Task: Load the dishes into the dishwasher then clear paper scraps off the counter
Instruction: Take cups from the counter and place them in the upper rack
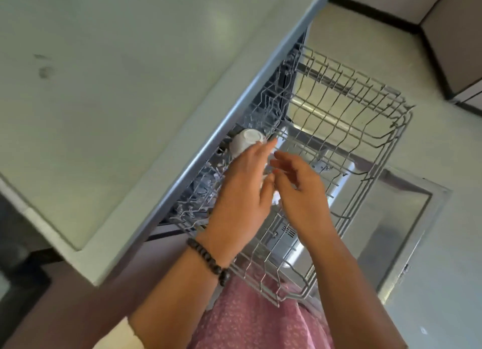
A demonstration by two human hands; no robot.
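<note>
1. The table (104, 87) fills the upper left, pale and bare apart from a few dark smudges.
2. Under its edge the dishwasher's wire rack (352, 129) is pulled far out over the open door (407, 218).
3. Both hands meet over the rack's middle. The left hand (242, 192), a bead bracelet (208, 260) on its wrist, reaches forward with fingers fairly straight; the right hand (300, 189) is spread loosely, gripping nothing I can make out.
4. A white cup (246, 142) sits upturned at the rack's back, just past the left fingertips.

Grey wire rack (339, 129), glossy white cup (246, 142), brushed-steel dishwasher door (407, 218)
</note>
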